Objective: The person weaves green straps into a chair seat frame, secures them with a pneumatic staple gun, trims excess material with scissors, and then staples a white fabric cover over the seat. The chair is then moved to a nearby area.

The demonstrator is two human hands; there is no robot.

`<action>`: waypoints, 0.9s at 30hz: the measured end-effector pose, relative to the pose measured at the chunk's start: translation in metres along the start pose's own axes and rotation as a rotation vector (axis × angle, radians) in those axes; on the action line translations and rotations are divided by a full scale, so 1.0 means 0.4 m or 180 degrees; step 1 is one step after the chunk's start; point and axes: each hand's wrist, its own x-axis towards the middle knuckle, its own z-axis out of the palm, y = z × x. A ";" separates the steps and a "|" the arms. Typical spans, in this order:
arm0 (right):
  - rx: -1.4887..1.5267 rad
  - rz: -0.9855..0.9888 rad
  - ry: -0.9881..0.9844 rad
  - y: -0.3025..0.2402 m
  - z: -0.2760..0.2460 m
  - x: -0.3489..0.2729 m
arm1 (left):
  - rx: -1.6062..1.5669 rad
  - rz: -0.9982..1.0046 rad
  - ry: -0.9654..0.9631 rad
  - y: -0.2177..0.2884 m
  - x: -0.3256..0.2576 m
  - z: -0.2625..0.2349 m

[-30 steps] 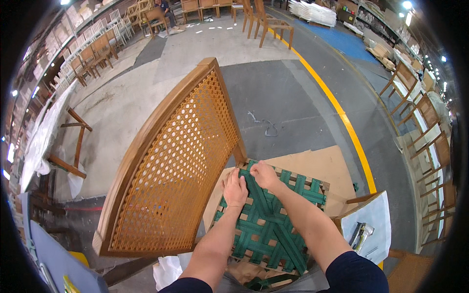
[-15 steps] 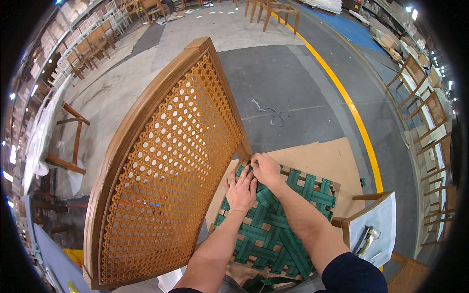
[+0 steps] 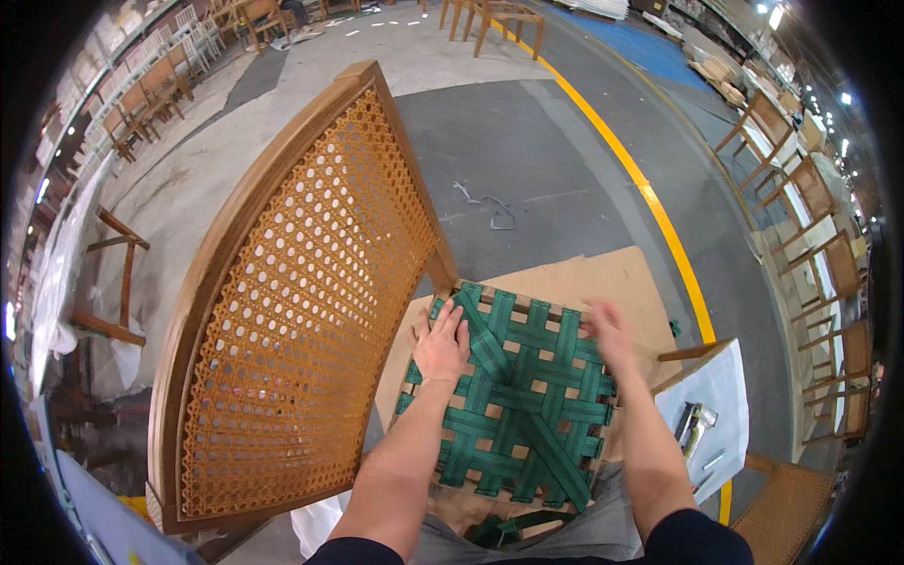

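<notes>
A chair seat frame woven with green webbing straps (image 3: 527,395) lies in front of me on a sheet of cardboard (image 3: 603,282). My left hand (image 3: 441,344) rests flat on the webbing near its far left corner, fingers spread. Over the far right edge of the seat my right hand (image 3: 610,331) is blurred, fingers apart, holding nothing that I can see. A curved wooden chair back with orange cane mesh (image 3: 301,301) stands tilted just left of the seat, joined at its far corner.
A small table with a white top (image 3: 711,395) and a metal tool (image 3: 695,421) stands to the right. A yellow floor line (image 3: 650,198) runs past. Wooden chairs (image 3: 800,188) line the right side and the far left (image 3: 122,113). Scrap cord (image 3: 490,207) lies on the floor.
Both hands were together at the seat's far left corner. My right hand has swept across to the far right edge; my left hand has stayed on the webbing. The view has tilted closer.
</notes>
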 end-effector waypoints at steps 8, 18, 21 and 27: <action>-0.3343 0.1098 0.2653 0.183 -0.800 -0.511 | -0.0264 0.0077 0.0032 0.061 0.013 0.016; -0.1850 0.1608 0.2934 0.258 -0.858 -0.533 | -0.0345 0.0123 0.0128 0.071 0.016 0.009; -0.0905 0.2398 0.1913 0.251 -0.846 -0.549 | -0.0273 0.0181 0.0210 0.054 0.013 0.003; -0.1408 0.1343 0.2481 0.142 -0.808 -0.551 | -0.0381 0.0158 0.0237 0.057 0.016 0.012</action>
